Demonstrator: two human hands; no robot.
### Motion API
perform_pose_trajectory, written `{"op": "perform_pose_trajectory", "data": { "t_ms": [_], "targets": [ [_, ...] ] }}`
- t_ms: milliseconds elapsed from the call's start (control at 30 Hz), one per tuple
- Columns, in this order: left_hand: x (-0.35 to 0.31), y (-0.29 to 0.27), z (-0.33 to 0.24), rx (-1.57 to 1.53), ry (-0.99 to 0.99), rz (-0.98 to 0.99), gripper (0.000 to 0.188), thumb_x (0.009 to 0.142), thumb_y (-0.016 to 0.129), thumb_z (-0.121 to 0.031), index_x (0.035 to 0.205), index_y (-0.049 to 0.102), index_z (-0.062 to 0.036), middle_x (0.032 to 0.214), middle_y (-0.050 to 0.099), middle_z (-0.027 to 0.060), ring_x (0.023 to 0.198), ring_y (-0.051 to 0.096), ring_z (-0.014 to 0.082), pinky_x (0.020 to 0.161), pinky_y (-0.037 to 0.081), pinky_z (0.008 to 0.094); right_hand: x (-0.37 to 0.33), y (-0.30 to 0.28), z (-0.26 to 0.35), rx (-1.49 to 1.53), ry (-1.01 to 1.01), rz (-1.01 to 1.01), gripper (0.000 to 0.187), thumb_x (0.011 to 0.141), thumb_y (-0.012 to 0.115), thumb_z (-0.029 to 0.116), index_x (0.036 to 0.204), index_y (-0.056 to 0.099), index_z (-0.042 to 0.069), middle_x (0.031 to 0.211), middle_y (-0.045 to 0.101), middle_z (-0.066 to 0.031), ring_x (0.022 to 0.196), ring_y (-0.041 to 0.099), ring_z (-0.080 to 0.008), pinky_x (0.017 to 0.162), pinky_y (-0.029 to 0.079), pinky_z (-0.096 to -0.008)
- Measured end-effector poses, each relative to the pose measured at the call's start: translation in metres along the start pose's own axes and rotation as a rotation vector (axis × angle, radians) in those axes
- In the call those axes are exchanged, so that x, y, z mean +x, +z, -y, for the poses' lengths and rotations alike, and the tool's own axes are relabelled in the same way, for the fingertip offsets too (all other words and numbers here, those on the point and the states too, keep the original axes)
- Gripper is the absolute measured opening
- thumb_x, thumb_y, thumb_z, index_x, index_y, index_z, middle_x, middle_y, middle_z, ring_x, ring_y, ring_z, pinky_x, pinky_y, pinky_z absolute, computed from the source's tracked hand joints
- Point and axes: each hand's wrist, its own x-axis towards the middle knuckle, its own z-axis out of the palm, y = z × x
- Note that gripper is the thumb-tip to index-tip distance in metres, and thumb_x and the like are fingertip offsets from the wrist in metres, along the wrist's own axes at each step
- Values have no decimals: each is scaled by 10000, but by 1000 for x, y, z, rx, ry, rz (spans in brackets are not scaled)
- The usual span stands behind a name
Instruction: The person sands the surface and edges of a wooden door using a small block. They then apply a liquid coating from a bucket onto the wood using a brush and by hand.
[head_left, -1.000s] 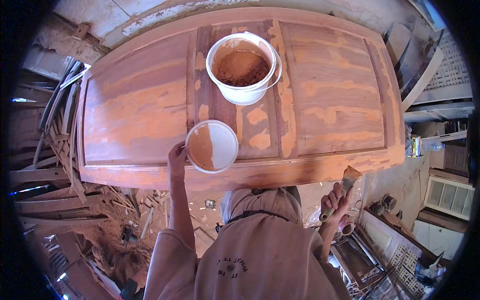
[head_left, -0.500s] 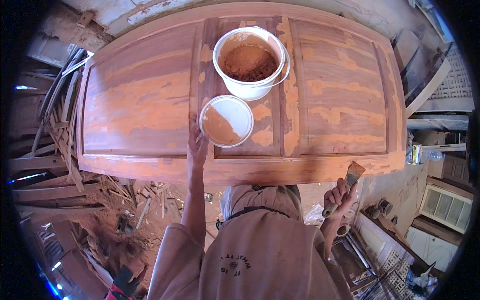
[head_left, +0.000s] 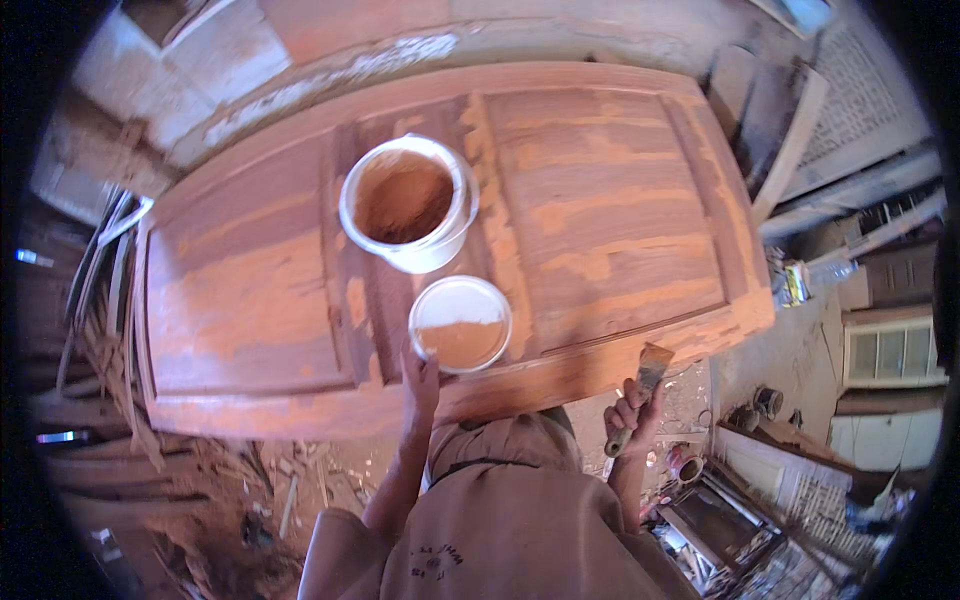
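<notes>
A round white lid [head_left: 458,298], part of its surface covered in orange-brown paste, is gripped at its near left rim by my left hand [head_left: 420,380]. It is over the near edge of a wooden panelled door [head_left: 610,150], which lies flat and bears streaks of orange filler. My right hand [head_left: 632,412] is closed around the handle of a putty knife [head_left: 653,366]. The knife's stained blade points up, close to the door's near edge. Behind the lid, on the door, stands a white bucket [head_left: 432,250] holding reddish-brown powder.
Stacked timber offcuts [head_left: 95,345] crowd the left side. A wall [head_left: 330,85] runs behind the door, with boards [head_left: 795,140] leaning at the far right. To the lower right are a tin can [head_left: 768,402], a white-framed window [head_left: 892,352] and jumbled scrap.
The view has shifted and tilted, so the door and bucket sit differently in it. My left hand still holds the lid, now turned with its paste toward me. My right hand keeps the putty knife.
</notes>
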Motion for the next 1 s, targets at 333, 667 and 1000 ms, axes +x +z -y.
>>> {"op": "perform_pose_trajectory", "data": {
  "t_ms": [333, 667, 1000],
  "targets": [
    [12, -5, 10, -81, 96, -364, 520, 960, 590, -164, 1420, 355, -100, 1251, 552, 140, 1060, 626, 246, 744, 603, 400, -31, -28, 28, 238, -175, -59, 365, 1046, 422, 464, 1085, 492, 108, 722, 442, -1, 399, 370, -85, 426, 328, -265],
    [-5, 12, -1, 305, 330, -469, 474, 985, 588, -293, 1274, 440, 52, 1187, 539, 144, 1067, 547, 236, 933, 465, 366, -97, -84, 52, 335, -342, -100, 382, 1039, 437, 471, 1000, 489, 95, 737, 443, -2, 411, 374, -79, 436, 330, -267],
    [-63, 113, 20, 1111, 587, 313, 668, 933, 622, -211, 1469, 324, 54, 1508, 352, 262, 1410, 330, 408, 1168, 272, 475, -162, -109, 90, 270, -465, -246, 341, 1054, 408, 460, 1154, 483, 143, 719, 410, 16, 384, 327, -57, 396, 306, -241]
  ]
}}
